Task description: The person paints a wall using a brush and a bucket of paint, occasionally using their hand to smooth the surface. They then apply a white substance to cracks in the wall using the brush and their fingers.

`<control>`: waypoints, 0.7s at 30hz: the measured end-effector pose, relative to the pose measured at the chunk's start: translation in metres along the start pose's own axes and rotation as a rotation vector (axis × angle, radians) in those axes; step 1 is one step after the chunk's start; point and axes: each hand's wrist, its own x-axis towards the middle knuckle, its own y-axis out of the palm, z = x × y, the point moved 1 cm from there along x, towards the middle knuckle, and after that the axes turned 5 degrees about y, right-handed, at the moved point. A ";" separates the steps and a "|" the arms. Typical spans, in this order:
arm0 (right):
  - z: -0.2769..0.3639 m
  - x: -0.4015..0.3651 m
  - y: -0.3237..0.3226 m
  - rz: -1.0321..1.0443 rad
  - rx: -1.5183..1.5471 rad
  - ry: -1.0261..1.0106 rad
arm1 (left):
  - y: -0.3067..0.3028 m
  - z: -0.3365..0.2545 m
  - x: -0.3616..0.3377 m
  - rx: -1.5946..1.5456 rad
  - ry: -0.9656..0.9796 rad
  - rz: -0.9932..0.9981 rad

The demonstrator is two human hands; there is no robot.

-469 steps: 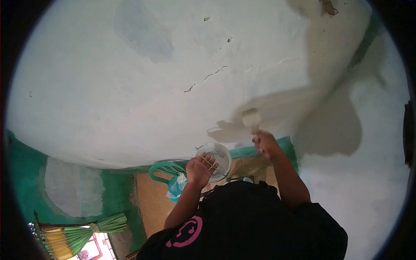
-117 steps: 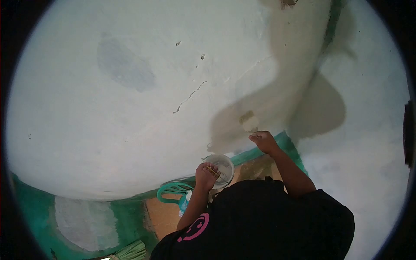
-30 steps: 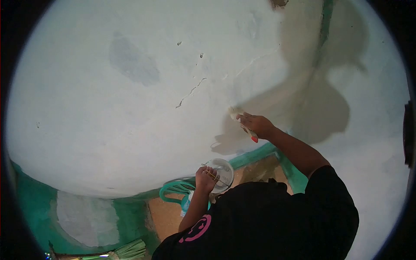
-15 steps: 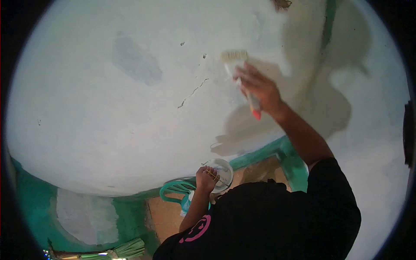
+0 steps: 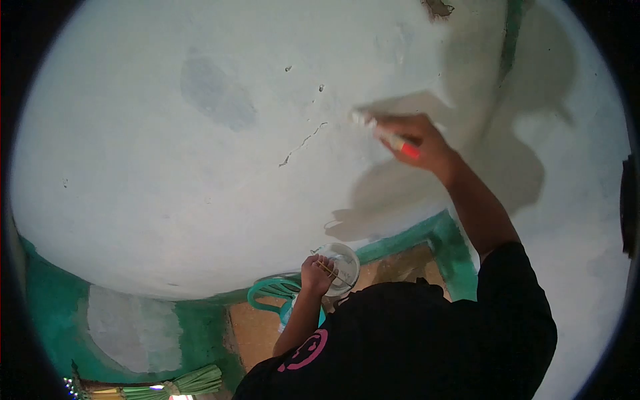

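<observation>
My right hand [image 5: 420, 140] is closed around a paintbrush [image 5: 393, 139] with a red-tipped handle. The brush is turned edge-on, its pale head at the white wall [image 5: 233, 180]; motion blurs the bristles, and whether they touch is hard to tell. Lower down, my left hand [image 5: 318, 275] grips a white bucket [image 5: 355, 263] by what looks like its thin handle, close to the wall's foot. Whitish material shows inside the bucket.
A green plastic chair [image 5: 263, 301] stands below and left of the bucket. Green paint [image 5: 203, 333] borders the wall's lower part. A bundled broom [image 5: 197, 382] lies at bottom left. The wall has a crack [image 5: 303, 143] and a chipped patch [image 5: 438, 8].
My right hand has moved slightly down and right, and the paintbrush has rotated from its broad face to its edge. My left hand and the bucket stay almost the same.
</observation>
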 end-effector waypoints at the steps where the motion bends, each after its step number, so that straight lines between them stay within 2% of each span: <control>1: 0.005 0.012 -0.009 -0.122 -0.058 -0.066 | 0.002 0.000 -0.001 0.019 0.018 -0.004; 2: 0.001 0.019 -0.008 -0.121 -0.048 -0.064 | 0.006 0.000 0.000 0.034 0.043 -0.018; 4: 0.004 0.024 -0.010 -0.356 -0.132 -0.179 | 0.012 -0.001 -0.004 0.032 0.033 -0.031; 6: -0.003 -0.001 0.014 -0.334 -0.112 -0.153 | 0.012 0.001 -0.004 0.022 0.029 -0.046; 8: -0.007 -0.038 0.050 -0.070 -0.412 -0.112 | 0.008 0.002 -0.001 0.001 0.008 -0.046; 10: -0.029 -0.079 0.097 0.064 -0.460 -0.065 | -0.004 0.003 0.005 -0.012 0.007 -0.023; 11: -0.036 -0.095 0.109 0.064 -0.458 -0.070 | -0.008 0.003 0.007 -0.018 0.000 0.004; 13: -0.045 -0.116 0.119 0.249 -0.399 0.021 | -0.007 0.002 0.004 -0.018 0.006 0.006; 16: -0.048 -0.105 0.105 0.359 -0.308 -0.002 | -0.010 0.001 0.006 -0.010 0.008 0.021; 17: -0.046 -0.094 0.093 0.361 -0.310 -0.003 | -0.012 0.003 0.007 0.001 0.003 0.030; 19: -0.039 -0.059 0.055 0.311 -0.019 0.151 | 0.001 0.002 -0.004 0.011 0.008 -0.013; 20: -0.030 -0.039 0.044 0.044 0.092 0.013 | 0.005 0.002 -0.007 0.022 0.021 -0.057; 21: -0.021 -0.020 0.028 -0.062 0.110 -0.034 | 0.006 0.002 -0.008 0.022 0.022 -0.057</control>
